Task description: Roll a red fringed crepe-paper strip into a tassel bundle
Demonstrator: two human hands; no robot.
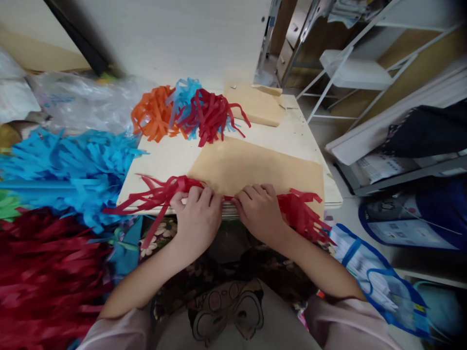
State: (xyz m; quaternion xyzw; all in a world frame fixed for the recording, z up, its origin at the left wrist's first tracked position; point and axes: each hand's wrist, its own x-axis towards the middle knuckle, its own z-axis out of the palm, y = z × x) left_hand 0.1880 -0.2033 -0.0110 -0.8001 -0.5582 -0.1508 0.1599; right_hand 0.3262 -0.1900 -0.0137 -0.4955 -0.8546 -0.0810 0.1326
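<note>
Both hands work at the near edge of the worktop (160, 160), side by side and almost touching. The left hand (197, 214) is curled shut, its fingers folded over the middle of a red paper fringe (160, 194) that lies along that edge; the right hand (260, 210) is curled the same way, pinching the fringe just beside the left. The fringe runs out to both sides of the hands: on the left its loose strips spill past the worktop's front corner and hang over the edge, and on the right a bunched end (302, 211) droops off the front edge too. Just behind the hands lies a flat sheet of brown paper (255, 167), its near edge at the knuckles and its right edge close to the worktop's right side. Farther back, well apart from the hands, sits a heap of orange, blue and red strips (186, 112), and beside it a brown block (255, 104) near the back right corner. Between the brown paper and that heap a strip of bare worktop stays open, widest on the left. Off the worktop's left edge lie a big blue fringe pile (69, 170) and a dark red pile (44, 277), crowding that side. To the right stands a white rack (350, 73) and a blue-trimmed bag (375, 282) below.
</note>
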